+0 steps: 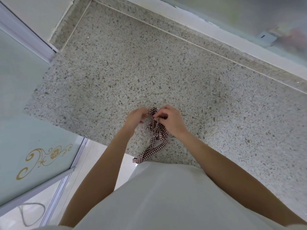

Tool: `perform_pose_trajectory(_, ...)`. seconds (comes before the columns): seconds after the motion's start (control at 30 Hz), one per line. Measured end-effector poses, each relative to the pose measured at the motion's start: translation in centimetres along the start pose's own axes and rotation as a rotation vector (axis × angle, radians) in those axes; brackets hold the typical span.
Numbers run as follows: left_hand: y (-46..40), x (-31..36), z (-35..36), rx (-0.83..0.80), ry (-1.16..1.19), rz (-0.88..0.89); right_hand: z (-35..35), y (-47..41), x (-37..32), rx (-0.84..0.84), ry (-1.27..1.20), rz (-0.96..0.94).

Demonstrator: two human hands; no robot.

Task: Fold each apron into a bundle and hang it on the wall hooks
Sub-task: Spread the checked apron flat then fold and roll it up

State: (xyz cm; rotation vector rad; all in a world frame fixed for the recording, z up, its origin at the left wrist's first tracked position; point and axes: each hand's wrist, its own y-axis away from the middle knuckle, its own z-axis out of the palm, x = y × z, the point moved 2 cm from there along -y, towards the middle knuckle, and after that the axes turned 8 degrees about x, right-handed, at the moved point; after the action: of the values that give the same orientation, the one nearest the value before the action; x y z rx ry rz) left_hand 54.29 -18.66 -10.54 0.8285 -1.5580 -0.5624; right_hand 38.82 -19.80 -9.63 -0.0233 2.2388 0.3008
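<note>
Hands, left and right, pinch crumpled gingham strap over speckled stone counter

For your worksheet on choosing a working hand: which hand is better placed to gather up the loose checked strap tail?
Probably the left hand: it touches only the top of the checked strap, while the right hand pinches the bunched part and should hold it.
</note>
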Motion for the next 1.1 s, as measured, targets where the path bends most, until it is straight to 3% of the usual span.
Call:
perform_pose_trajectory(0.13,0.2,-1.0,0.3,0.029,0.158,-0.079,0.3,0.0,0.4,0.005,0.015,0.024)
perform_pose_trajectory(0.3,-0.2,-1.8,0.6,0.203,-0.026,0.0,0.5,0.2,0.7,-0.022,0.019,-0.003)
perform_pose_trajectory(0.4,-0.2,-1.7,-0.1,0.086,0.124,-0.061,0.6,0.2,0.8,-0.021,0.016,-0.003)
perform_pose_trajectory(0.47,-0.3,-1.5,-1.3,0.059,-0.069,0.081,0.5,0.2,0.8,-0.022,-0.008,-0.011)
perform_pose_trajectory(0.57,-0.4,-1.2,-2.7,0.247,-0.68,0.408,0.3,0.2,0.7,-0.059,0.042,-0.085)
perform_pose_trajectory(0.63,-0.3,-1.1,-3.1,0.384,-0.889,0.459,0.1,0.3,0.9,-0.088,0.06,-0.123)
perform_pose_trajectory(0.73,-0.1,-1.8,-2.8,0.442,-1.018,0.452,-0.8,0.5,1.2,-0.112,0.033,-0.114)
perform_pose_trajectory(0.83,0.5,-2.0,-2.4,0.444,-1.03,0.422,-1.4,0.3,1.1,-0.191,-0.049,-0.014)
perform_pose_trajectory(0.93,0.9,-2.1,-2.2,0.399,-0.882,0.421,-1.4,-0.6,0.5,-0.229,-0.142,0.206)
perform_pose_trajectory(1.03,1.3,-2.6,-2.4,0.279,-0.661,0.491,-0.8,-1.5,-0.3,-0.184,-0.356,0.428)
perform_pose_trajectory(1.1,2.0,-2.2,-2.7,0.166,-0.559,0.566,0.1,-1.8,-0.6,-0.149,-0.249,0.474)
